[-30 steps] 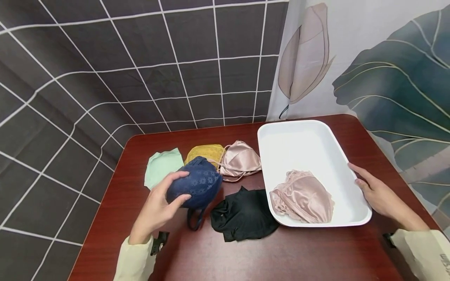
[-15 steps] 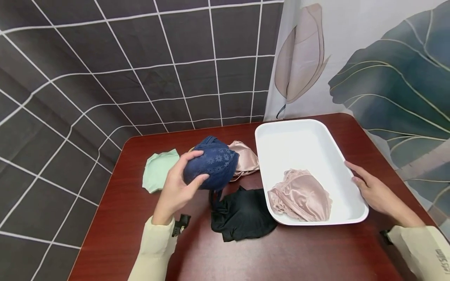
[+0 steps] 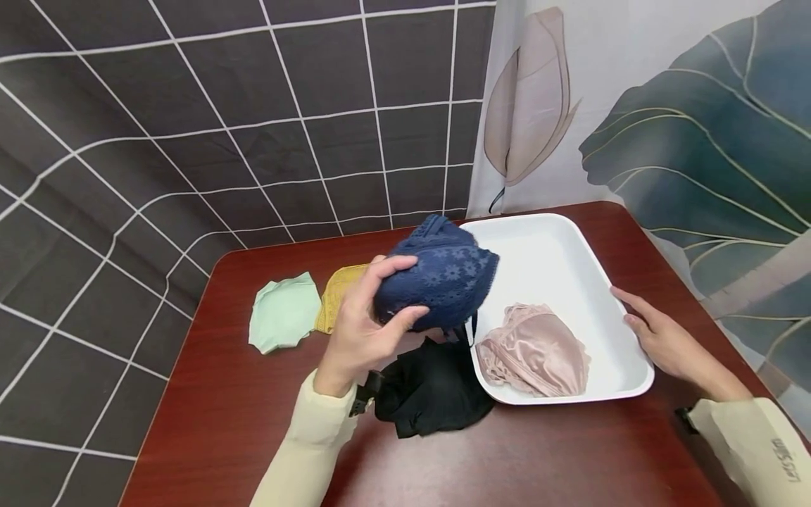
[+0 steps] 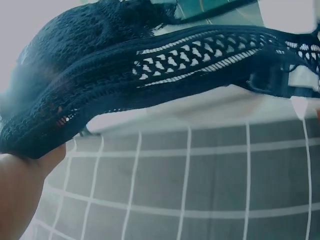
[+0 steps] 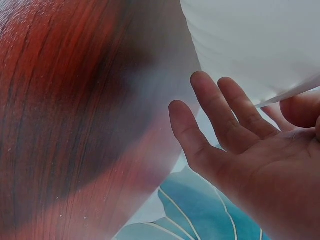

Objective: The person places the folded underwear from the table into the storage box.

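My left hand (image 3: 367,331) grips a navy blue lace bra (image 3: 440,274) with its cups nested, thumb on the near side. It is held up over the left rim of a white tray (image 3: 564,260), and a dark strap hangs down by that rim. In the left wrist view the openwork band of the bra (image 4: 190,60) stretches across the top. My right hand (image 3: 674,345) pinches the tray's right rim between thumb and forefinger. The other fingers (image 5: 215,107) stretch out below the rim in the right wrist view. A pink satin bra (image 3: 538,352) lies inside the tray's near end.
On the reddish-brown table (image 3: 253,415), a black garment (image 3: 437,394) lies against the tray's left side. Farther left are a mint green folded cloth (image 3: 285,313) and a yellow lace garment (image 3: 336,296), partly hidden by my left hand. A dark gridded curtain (image 3: 317,134) hangs behind.
My left hand has carried the navy bra rightward and up, from beside the mint cloth to the tray's left rim. It now covers the other pink satin bra on the table. My right hand stays at the tray.
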The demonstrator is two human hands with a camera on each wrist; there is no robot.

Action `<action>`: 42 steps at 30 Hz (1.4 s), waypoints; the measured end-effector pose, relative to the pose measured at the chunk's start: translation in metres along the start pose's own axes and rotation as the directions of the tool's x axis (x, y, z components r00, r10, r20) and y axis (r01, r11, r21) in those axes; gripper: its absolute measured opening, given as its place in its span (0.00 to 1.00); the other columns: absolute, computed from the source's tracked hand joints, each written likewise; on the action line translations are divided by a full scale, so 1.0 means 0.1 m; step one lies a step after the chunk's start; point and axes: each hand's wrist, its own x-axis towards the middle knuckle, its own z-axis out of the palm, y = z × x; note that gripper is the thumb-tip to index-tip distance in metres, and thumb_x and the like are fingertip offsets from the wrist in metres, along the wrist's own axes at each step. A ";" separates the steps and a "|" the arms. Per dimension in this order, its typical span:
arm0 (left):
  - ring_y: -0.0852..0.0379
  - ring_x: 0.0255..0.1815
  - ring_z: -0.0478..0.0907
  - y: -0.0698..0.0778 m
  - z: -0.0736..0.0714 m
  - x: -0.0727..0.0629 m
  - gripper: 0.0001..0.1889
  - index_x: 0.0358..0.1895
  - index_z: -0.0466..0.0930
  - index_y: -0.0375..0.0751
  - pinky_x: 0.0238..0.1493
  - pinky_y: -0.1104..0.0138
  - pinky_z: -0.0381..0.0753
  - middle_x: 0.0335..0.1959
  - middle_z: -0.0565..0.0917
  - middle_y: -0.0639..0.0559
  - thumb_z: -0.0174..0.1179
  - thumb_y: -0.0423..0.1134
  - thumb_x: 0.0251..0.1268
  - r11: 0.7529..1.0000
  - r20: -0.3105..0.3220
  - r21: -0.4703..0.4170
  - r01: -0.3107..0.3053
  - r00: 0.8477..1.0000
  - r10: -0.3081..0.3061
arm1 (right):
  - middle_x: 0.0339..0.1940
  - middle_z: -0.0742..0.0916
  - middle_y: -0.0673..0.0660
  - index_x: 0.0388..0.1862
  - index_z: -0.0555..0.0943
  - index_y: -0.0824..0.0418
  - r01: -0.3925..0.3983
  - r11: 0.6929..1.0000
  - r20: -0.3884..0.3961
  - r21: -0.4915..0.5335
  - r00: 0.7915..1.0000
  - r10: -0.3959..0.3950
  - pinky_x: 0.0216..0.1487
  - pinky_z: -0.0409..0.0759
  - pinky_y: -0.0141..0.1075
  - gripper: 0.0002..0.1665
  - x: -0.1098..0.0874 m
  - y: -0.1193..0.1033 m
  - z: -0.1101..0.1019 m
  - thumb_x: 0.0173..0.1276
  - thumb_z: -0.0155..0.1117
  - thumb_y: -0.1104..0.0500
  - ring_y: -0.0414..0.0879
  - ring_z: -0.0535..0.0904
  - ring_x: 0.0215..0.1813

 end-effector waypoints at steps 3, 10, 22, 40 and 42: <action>0.46 0.52 0.73 0.05 0.17 0.10 0.30 0.56 0.71 0.33 0.55 0.54 0.71 0.51 0.77 0.41 0.70 0.25 0.45 0.997 0.004 0.000 -0.082 0.997 0.082 | 0.66 0.59 0.79 0.76 0.48 0.60 0.012 1.000 -0.012 -0.003 1.000 -0.012 0.50 0.63 0.68 0.32 0.00 0.01 -0.01 0.77 0.42 0.59 0.76 0.62 0.59; 0.49 0.51 0.75 0.17 0.48 0.28 0.29 0.53 0.71 0.28 0.53 0.58 0.73 0.49 0.78 0.39 0.72 0.26 0.43 0.958 0.062 0.020 -0.285 0.957 0.283 | 0.66 0.61 0.79 0.75 0.51 0.62 0.052 0.999 -0.038 0.001 0.998 -0.052 0.51 0.62 0.68 0.31 0.00 0.02 -0.01 0.77 0.43 0.60 0.77 0.61 0.59; 0.59 0.51 0.72 -0.05 0.87 0.19 0.28 0.58 0.69 0.34 0.55 0.68 0.70 0.48 0.76 0.46 0.68 0.31 0.53 0.986 0.246 -0.010 -0.167 0.955 0.164 | 0.65 0.62 0.80 0.74 0.53 0.64 0.088 0.996 -0.064 0.014 0.994 -0.087 0.53 0.58 0.69 0.30 -0.02 0.03 -0.01 0.77 0.42 0.61 0.78 0.60 0.60; 0.64 0.56 0.70 -0.68 1.48 -0.14 0.26 0.62 0.67 0.49 0.57 0.74 0.65 0.53 0.74 0.54 0.63 0.47 0.62 0.908 0.432 0.335 0.251 0.816 -0.385 | 0.66 0.62 0.78 0.75 0.51 0.63 0.072 0.997 -0.052 0.005 0.996 -0.071 0.51 0.63 0.67 0.31 -0.02 0.00 0.00 0.77 0.42 0.62 0.75 0.63 0.59; 0.61 0.50 0.73 -0.68 1.51 -0.15 0.26 0.62 0.69 0.53 0.52 0.72 0.70 0.49 0.74 0.54 0.63 0.50 0.60 0.855 0.395 0.430 0.289 0.792 -0.466 | 0.66 0.62 0.78 0.75 0.51 0.63 0.079 0.997 -0.058 0.005 0.995 -0.079 0.51 0.63 0.67 0.30 -0.02 0.01 0.01 0.76 0.43 0.62 0.76 0.64 0.59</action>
